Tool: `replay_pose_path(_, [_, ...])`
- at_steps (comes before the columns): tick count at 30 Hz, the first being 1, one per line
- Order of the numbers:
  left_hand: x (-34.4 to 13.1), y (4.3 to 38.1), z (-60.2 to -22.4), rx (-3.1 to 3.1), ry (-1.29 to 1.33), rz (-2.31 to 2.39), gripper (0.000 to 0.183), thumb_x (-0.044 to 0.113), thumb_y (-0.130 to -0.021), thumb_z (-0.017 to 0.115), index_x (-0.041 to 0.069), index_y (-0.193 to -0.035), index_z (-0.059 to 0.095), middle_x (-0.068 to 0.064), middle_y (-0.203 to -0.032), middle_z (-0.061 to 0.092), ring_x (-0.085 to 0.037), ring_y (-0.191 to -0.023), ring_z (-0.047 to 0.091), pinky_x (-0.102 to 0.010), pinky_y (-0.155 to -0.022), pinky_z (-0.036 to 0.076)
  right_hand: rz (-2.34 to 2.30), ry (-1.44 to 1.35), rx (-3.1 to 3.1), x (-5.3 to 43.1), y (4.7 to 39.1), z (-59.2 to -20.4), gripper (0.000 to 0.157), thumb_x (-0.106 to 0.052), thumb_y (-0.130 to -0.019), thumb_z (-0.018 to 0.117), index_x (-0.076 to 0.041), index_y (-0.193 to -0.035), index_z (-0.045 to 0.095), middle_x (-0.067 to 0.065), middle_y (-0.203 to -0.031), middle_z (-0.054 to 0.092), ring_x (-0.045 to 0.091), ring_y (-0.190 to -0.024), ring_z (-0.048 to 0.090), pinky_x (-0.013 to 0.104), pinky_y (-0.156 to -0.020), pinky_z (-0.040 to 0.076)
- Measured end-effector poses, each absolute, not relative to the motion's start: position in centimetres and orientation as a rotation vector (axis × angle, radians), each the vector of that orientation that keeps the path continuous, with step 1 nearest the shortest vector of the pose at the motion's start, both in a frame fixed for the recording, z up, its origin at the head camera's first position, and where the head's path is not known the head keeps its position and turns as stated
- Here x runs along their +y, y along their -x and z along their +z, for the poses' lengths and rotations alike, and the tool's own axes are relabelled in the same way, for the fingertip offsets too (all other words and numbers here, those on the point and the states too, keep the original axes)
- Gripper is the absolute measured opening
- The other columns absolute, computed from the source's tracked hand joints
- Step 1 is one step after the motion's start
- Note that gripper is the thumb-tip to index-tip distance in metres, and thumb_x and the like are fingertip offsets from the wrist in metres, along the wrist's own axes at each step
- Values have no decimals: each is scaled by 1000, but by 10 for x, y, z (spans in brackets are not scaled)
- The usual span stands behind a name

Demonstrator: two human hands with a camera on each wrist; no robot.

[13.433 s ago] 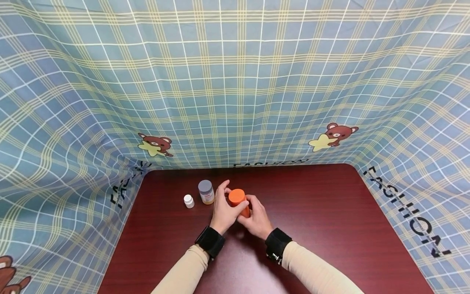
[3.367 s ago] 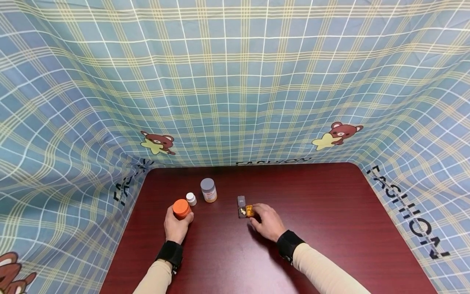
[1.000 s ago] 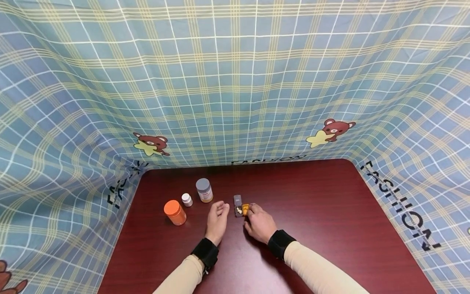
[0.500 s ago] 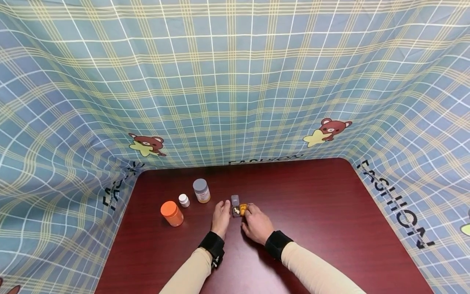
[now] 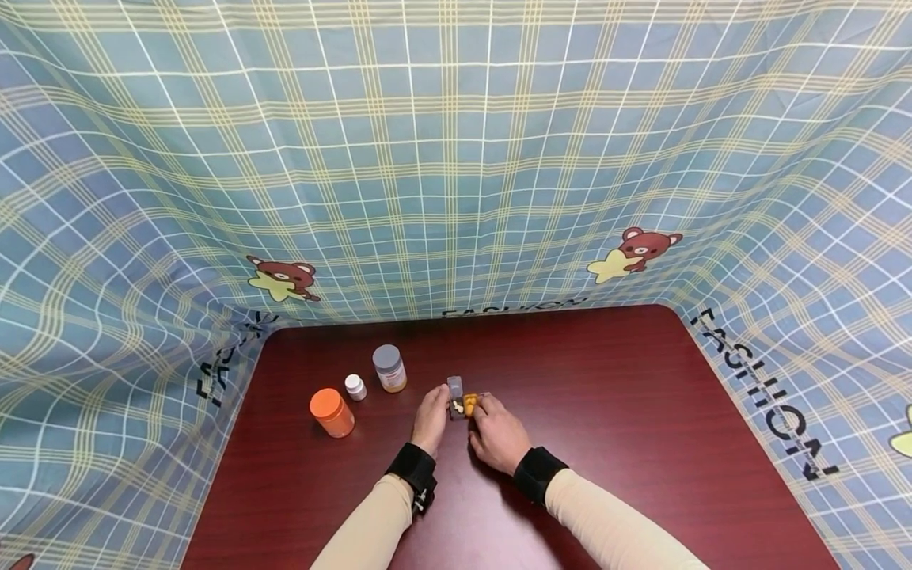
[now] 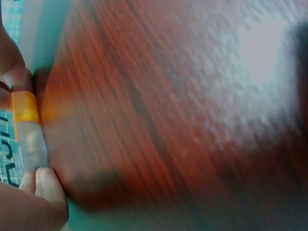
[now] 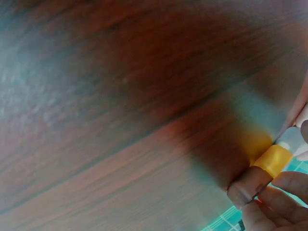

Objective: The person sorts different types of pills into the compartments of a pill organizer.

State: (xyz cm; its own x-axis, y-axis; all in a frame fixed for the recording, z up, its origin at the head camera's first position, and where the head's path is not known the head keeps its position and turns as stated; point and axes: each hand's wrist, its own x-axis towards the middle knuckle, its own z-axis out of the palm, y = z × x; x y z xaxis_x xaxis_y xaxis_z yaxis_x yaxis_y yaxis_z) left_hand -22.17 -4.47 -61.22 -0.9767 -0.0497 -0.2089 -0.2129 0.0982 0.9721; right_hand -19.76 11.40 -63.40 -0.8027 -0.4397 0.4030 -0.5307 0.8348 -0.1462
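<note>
A small pill organizer (image 5: 470, 404) lies between the two hands, with a clear grey section at the left and an orange-yellow one beside it. Its grey lid (image 5: 454, 386) stands open toward the back, and pale pills (image 5: 457, 408) show in that section. At the clear end, my left hand (image 5: 430, 421) pinches the organizer, thumb and finger together there in the left wrist view. My right hand (image 5: 501, 437) holds the other end; in the right wrist view its fingers (image 7: 276, 204) curl along a third, brownish section (image 7: 249, 185).
To the left stand an orange bottle (image 5: 332, 413), a small white bottle (image 5: 355, 387) and a grey-capped bottle (image 5: 389, 369), all capped. The dark red tabletop (image 5: 606, 396) meets a plaid curtain (image 5: 463, 198) at the back and sides.
Both hands held the orange bottle at first; the left hand later set it down by the white one. That hand then moved right to the organizer's end, while the right stayed on it.
</note>
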Motion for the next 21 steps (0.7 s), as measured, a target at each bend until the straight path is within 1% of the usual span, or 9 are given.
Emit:
replay_pose_path(5, [-47, 220, -611, 2155, 227, 2065, 56, 36, -102, 40, -8, -135, 45, -28, -131, 50, -42, -119, 48, -51, -100, 38, 334, -733, -2669, 114, 198, -633, 29, -19, -71, 69, -2, -94, 64, 16, -115, 59, 33, -116, 54, 38, -97, 45])
replay_pose_path(9, [-46, 220, -611, 2161, 232, 2049, 56, 38, -100, 43, -5, -136, 46, -24, -135, 49, -38, -124, 45, -49, -103, 35, 363, -746, -2681, 115, 197, -628, 29, -17, -70, 69, -2, -93, 63, 17, -114, 59, 32, -114, 55, 38, -95, 47])
replay_pose_path(13, [-45, 221, -612, 2139, 213, 2041, 61, 43, -99, 44, -2, -140, 43, -20, -141, 44, -35, -130, 39, -49, -106, 31, 400, -760, -2677, 116, 197, -626, 28, -13, -67, 67, -1, -92, 63, 17, -112, 59, 30, -111, 55, 38, -93, 48])
replay_pose_path(16, [-46, 222, -613, 2131, 196, 2039, 62, 45, -99, 43, -2, -141, 42, -20, -141, 44, -35, -129, 41, -49, -105, 33, 402, -756, -2670, 116, 198, -627, 27, -13, -66, 67, -2, -91, 63, 16, -110, 59, 30, -109, 55, 38, -92, 49])
replay_pose_path(21, [-47, 221, -615, 2126, 200, 2051, 62, 43, -99, 43, -3, -142, 40, -21, -140, 45, -35, -127, 42, -48, -104, 34, 405, -752, -2667, 115, 198, -627, 25, -12, -66, 65, -3, -89, 63, 15, -109, 59, 30, -109, 55, 38, -90, 50])
